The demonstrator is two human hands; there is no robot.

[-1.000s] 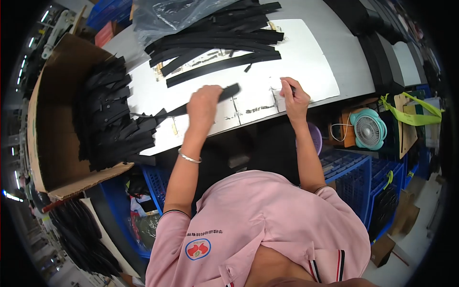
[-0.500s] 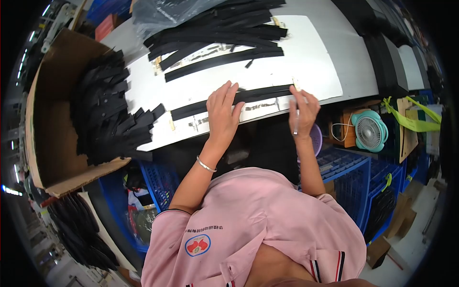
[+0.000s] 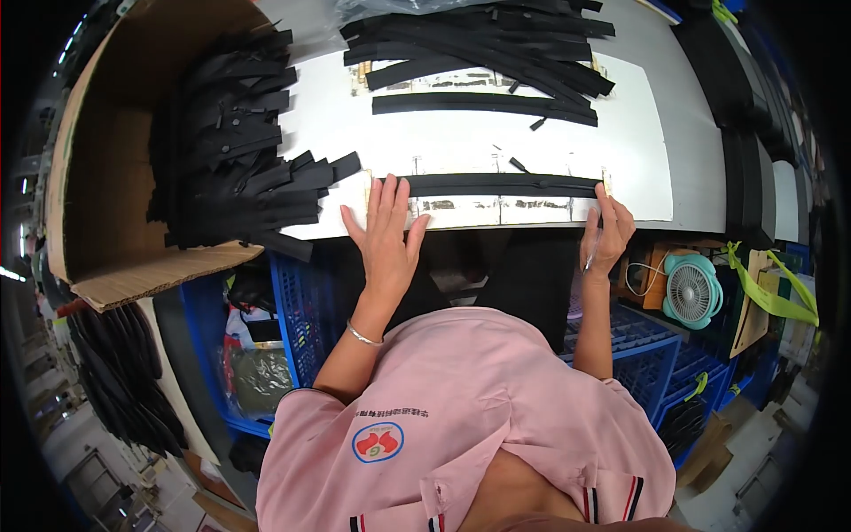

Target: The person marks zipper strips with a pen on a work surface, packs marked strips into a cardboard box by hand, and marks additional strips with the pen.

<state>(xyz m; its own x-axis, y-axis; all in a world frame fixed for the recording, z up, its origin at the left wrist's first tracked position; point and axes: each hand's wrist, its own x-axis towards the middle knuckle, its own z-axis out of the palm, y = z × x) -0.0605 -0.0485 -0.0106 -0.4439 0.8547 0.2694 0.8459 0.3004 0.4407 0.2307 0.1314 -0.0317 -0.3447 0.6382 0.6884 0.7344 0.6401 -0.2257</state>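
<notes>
One black strip point(image 3: 501, 185) lies crosswise, left hand point(image 3: 383, 232) flat on its end.

left hand point(image 3: 383, 232) flat on black strip point(image 3: 501, 184); right hand point(image 3: 606, 237) at its end.

I count two hands of mine at the table's near edge: my left hand point(image 3: 383, 232) and my right hand point(image 3: 605, 238). Between them lies one black strip point(image 3: 501, 184) on its own, stretched along one white board point(image 3: 461, 142). Farther up the board sits one more separate black strip point(image 3: 483, 104), and behind that one heap of strips point(image 3: 479, 40) too tangled for me to count. One cardboard box point(image 3: 97, 168) stands at my left with a stack of black pieces point(image 3: 226, 133), too many and too overlapped to number. I see three small black scraps point(image 3: 520, 165) loose on the board. One bracelet point(image 3: 363, 335) circles my left wrist. One small fan point(image 3: 689, 288) sits below the table, and two blue crates point(image 3: 297, 319) show underneath.
</notes>
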